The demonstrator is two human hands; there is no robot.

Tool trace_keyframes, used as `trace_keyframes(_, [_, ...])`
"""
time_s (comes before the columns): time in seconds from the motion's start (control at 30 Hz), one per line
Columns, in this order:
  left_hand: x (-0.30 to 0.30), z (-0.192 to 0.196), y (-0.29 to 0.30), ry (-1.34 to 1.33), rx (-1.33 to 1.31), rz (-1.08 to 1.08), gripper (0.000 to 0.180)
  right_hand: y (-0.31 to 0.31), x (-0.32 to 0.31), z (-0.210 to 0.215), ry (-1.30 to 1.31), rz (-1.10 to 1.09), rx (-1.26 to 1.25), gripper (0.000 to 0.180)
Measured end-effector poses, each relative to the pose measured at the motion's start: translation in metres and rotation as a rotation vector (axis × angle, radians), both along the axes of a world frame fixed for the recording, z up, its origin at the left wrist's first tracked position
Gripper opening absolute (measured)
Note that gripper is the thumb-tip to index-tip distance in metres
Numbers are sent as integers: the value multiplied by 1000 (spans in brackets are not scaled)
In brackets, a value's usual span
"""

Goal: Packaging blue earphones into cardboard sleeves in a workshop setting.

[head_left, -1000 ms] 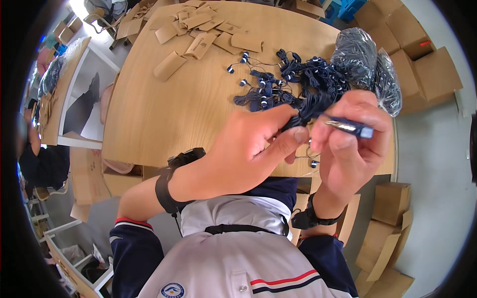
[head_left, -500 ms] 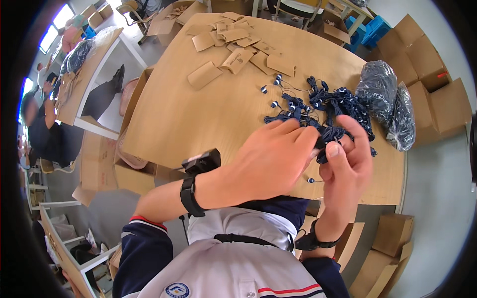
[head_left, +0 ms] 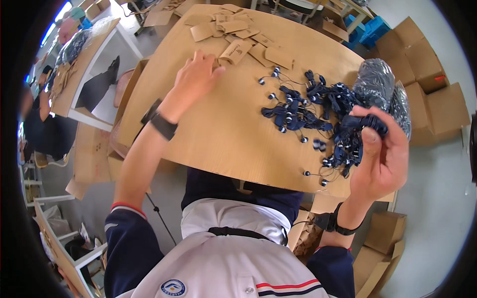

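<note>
Left hand [head_left: 195,79]: stretched across the wooden counter [head_left: 223,124], fingers spread and apart, palm down. Its fingertips reach the near edge of a scatter of flat brown cardboard sleeves [head_left: 238,37]; whether they press on a sleeve or only on the bare counter cannot be told, as the hand covers the contact. Nothing is clamped in it. A dark wristband [head_left: 161,121] sits on that wrist.

Right hand [head_left: 380,154]: raised near the counter's right edge, fingers curled together and closed on a bundle of dark blue cords [head_left: 365,124]. The palm faces the camera; the fingers hide how much of the bundle is gripped. Loose ends hang from the hand into the heap below.

Heap of dark blue cords with small black and white ends [head_left: 308,111]: lies on the right half of the counter, tangled; single pieces cannot be counted. Several strays lie apart toward the near edge.

Clear plastic bag [head_left: 375,84]: at the far right of the counter, just behind the heap, contents dark and indistinct.

Cardboard boxes [head_left: 432,94] stand on the floor beyond, bent by the lens rim.
</note>
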State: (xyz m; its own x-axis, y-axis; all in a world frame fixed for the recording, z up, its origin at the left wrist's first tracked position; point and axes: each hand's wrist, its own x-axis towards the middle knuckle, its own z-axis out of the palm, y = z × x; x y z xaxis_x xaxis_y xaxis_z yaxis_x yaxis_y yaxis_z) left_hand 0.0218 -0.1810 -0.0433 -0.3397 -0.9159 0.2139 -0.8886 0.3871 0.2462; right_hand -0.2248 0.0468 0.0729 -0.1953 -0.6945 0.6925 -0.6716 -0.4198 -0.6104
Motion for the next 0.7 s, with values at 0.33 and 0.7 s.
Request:
trace_keyframes(0.33, [42,-17,57,-58,-122,-71,27,-23,-15,39,227,155,-304,29])
trace_keyframes(0.7, [5,71,152,922,743,-438,27,-21,-20,65,12,172,-334,42])
